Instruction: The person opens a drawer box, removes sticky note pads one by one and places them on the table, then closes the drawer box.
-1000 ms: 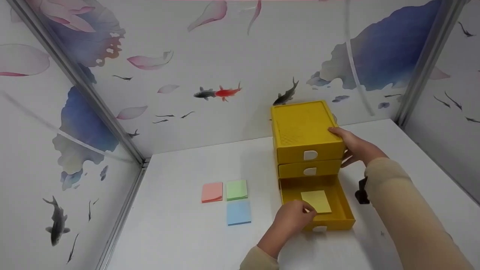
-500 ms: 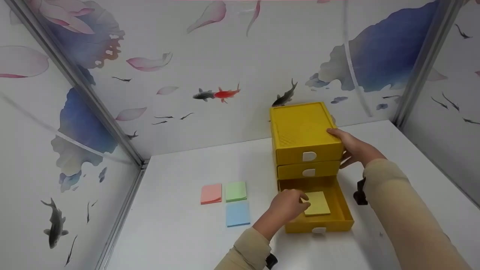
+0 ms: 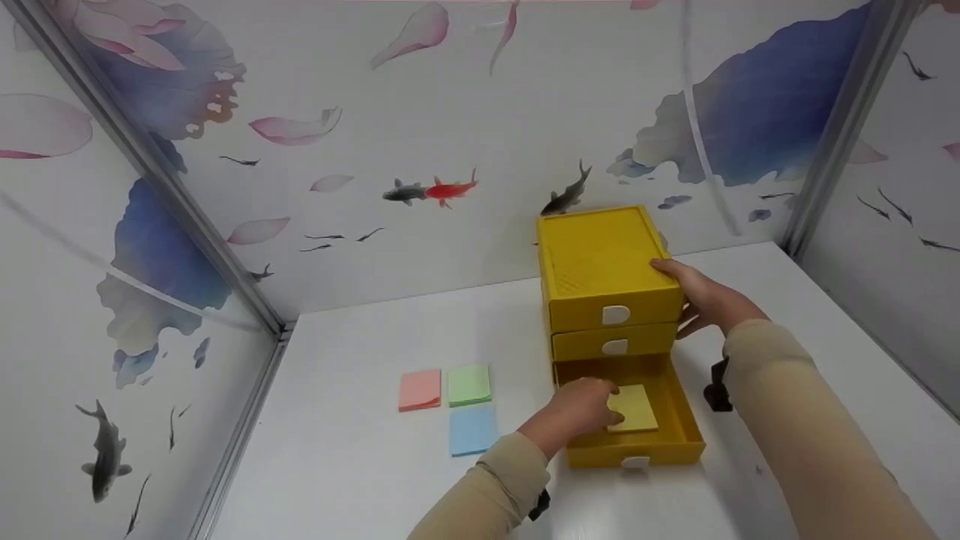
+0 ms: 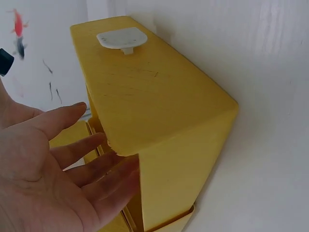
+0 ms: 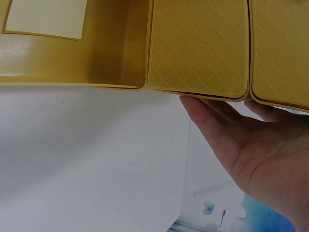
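The left hand (image 3: 577, 409) reaches from the left over the bottom drawer (image 3: 675, 454) of a yellow cabinet (image 3: 600, 255), its fingers loosely extended and spread, gripping nothing that shows. A yellow notepad (image 3: 637, 409) lies flat on the floor of that drawer, and the thumb and forefinger are right at its left edge; whether they touch it cannot be told, since in the left wrist view the drawer wall hides the fingertips. The bottom drawer stands pulled out towards the near side, while the middle drawer (image 3: 581, 346) and the top drawer (image 3: 577, 315) above it are pushed in. Each drawer front has a white tab (image 3: 636, 462). The right hand (image 3: 712, 298) rests against the right side of the cabinet, its thumb on the top near the right edge and its fingers fairly straight and spread along the side, not curled round anything. Left of the cabinet, well apart from it, three more notepads lie on the white table (image 3: 352, 450): a pink pad (image 3: 420, 390), a green pad (image 3: 469, 385) just right of it, and a blue pad (image 3: 472, 431) on the near side of the green one. Beyond the table's far edge rises a white wall (image 3: 360, 97) printed with fish and petals.
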{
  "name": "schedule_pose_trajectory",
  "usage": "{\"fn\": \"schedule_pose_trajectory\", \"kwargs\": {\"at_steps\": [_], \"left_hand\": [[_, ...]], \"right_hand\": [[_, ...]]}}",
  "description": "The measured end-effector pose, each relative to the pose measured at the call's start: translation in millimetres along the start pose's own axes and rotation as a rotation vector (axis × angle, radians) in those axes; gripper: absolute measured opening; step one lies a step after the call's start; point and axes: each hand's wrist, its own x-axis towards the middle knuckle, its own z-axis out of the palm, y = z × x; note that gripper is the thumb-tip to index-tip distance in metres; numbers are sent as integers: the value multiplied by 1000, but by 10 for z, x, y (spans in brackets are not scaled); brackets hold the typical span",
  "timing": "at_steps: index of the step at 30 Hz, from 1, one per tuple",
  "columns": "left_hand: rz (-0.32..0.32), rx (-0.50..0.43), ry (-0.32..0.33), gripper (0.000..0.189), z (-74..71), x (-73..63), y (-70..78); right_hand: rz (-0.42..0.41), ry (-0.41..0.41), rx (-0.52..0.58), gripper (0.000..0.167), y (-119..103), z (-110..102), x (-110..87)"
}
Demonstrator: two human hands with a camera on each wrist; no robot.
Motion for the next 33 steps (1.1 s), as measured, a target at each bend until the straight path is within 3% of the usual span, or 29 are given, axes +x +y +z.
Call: {"fn": "schedule_pose_trajectory", "kwargs": {"at_steps": [8, 18, 27, 33], "left_hand": [[-13, -5, -85, 56, 80, 115, -49], [3, 10, -238, 55, 8, 193, -57], [33, 12, -270, 53, -29, 269, -45], [30, 44, -254, 46, -3, 280, -12]], "right_hand": [[5, 0, -9, 101, 2, 5, 5], [-20, -11, -5, 101, 14, -5, 13], [10, 11, 1, 103, 10, -9, -2], [7, 5, 4, 102, 16, -7, 2]]}}
